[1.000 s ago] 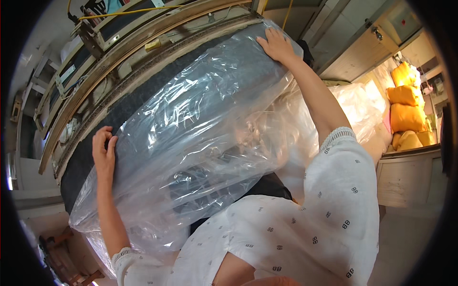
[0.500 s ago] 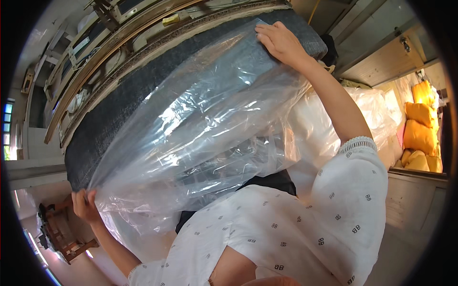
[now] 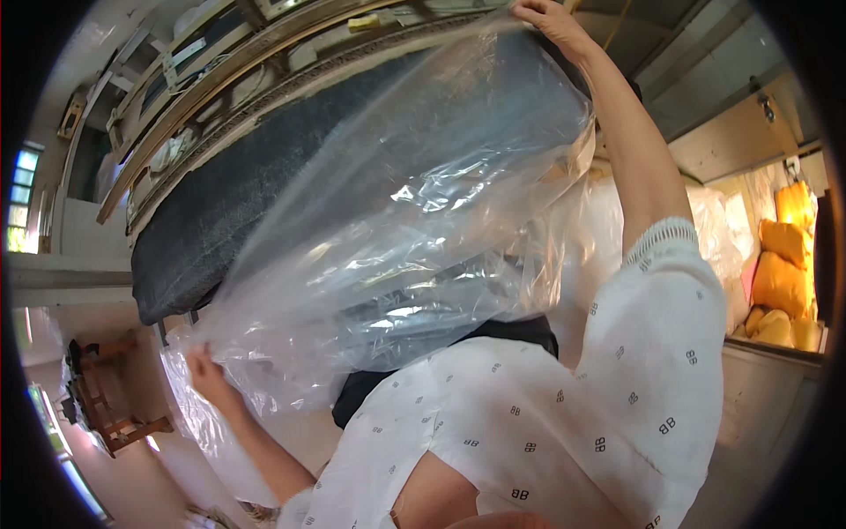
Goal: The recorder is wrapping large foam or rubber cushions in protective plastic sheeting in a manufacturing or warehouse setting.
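Observation:
A long dark grey cushion (image 3: pixel 229 203) lies tilted across the view, partly covered by a clear plastic bag (image 3: pixel 414 238). My right hand (image 3: pixel 551 22) reaches up at the top and presses on the upper end of the cushion through the plastic. Low at the left, my left hand (image 3: pixel 207 375) grips the loose lower edge of the plastic bag, below the cushion's bare end. The plastic hangs crumpled over my chest and white patterned sleeve.
Wooden frames (image 3: pixel 238 79) stack behind the cushion at the upper left. Yellow cushions (image 3: pixel 780 273) sit on a white counter (image 3: pixel 775 388) at the right. A small wooden stand (image 3: pixel 106 410) is on the floor at the lower left. More bagged white goods (image 3: pixel 714 229) lie behind my right arm.
My left hand slid down from the cushion's side to the bag's lower edge, pulling plastic off the left end. My right hand moved higher along the cushion's top.

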`<state>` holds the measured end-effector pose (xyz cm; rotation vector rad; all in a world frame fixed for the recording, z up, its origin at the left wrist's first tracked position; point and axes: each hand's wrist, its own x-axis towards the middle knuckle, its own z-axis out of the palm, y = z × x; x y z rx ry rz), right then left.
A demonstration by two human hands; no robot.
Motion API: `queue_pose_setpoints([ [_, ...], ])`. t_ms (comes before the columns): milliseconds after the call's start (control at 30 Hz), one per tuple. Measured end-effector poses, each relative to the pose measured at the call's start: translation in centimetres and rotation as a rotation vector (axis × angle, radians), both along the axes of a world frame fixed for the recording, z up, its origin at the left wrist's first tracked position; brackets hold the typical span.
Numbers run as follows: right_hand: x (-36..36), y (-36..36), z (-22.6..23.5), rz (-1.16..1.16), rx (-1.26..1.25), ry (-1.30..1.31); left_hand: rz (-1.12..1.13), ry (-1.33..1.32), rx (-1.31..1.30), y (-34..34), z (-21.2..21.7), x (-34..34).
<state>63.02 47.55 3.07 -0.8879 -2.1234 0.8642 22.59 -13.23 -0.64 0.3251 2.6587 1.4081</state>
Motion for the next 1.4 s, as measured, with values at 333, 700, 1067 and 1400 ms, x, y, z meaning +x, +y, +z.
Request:
queue_pose_setpoints([
  [333,-4.1,-0.7,-5.5,-0.713,0.350,0.201,-0.118,0.439,0.172,17.8,-1.7,-16.8],
  [700,-4.0,3.6,-6.0,-0.672,0.315,0.021,-0.167,0.346,0.364,25.5,-2.1,-21.4],
  [1067,-4.1,4.3,-5.9,-0.857,0.237,0.000,-0.065,0.461,0.064,24.4,-1.9,-22.6],
  [1400,-3.1,5.2,-5.7,-0.823,0.147,0.086,-0.210,0.163,0.403,23.8,-1.3,-21.0],
])
